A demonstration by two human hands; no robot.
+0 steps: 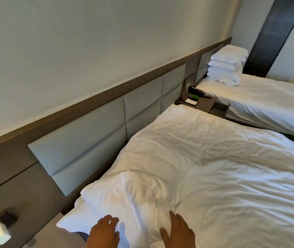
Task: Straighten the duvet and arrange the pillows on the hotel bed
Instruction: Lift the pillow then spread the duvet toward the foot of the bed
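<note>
1. Left hand (105, 233) lies open, fingers spread, on the pillow (124, 196).
2. Right hand (179, 233) is open too, flat on the rumpled duvet (223, 176) just beside that pillow.
3. Four pillows (226, 67) sit stacked on the far bed (267, 101).

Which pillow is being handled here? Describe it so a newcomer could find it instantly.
Start at the near bed with the wrinkled duvet. The pillow lies alone at its head end beside the padded headboard, under both hands. The other pillows are stacked on the far bed.
</note>
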